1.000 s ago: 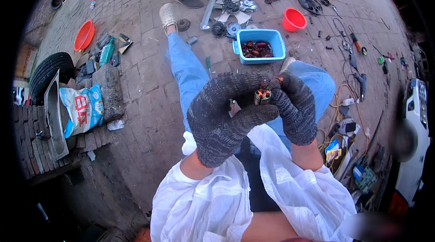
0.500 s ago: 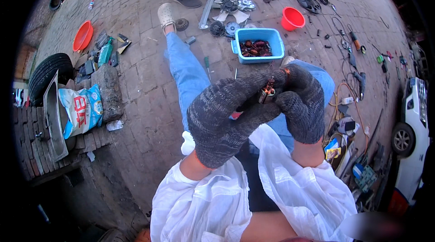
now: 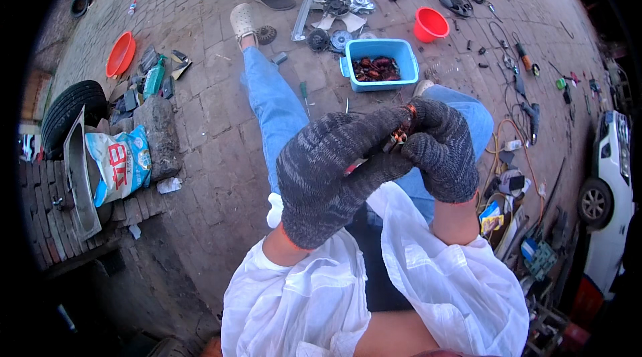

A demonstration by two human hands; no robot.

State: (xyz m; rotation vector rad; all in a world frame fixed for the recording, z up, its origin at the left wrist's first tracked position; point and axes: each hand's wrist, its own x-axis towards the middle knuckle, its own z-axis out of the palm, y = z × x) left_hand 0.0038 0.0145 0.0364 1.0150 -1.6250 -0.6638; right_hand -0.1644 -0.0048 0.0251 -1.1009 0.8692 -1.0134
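The left hand point(image 3: 338, 156) is clamping a small copper-coloured part point(image 3: 399, 136) between thumb and fingers; the right hand point(image 3: 441, 146) is curling against its right side, perhaps gripping, though one cannot tell. The part is lying between both hands, nearer than the blue tub point(image 3: 384, 86). Gloves are hiding its long axis.

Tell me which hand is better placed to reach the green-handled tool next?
Probably the left hand: the green-handled tool lies ahead of it, beside the left leg, while the right hand is farther. Both seem to hold a coppery part, so the left must free itself first.
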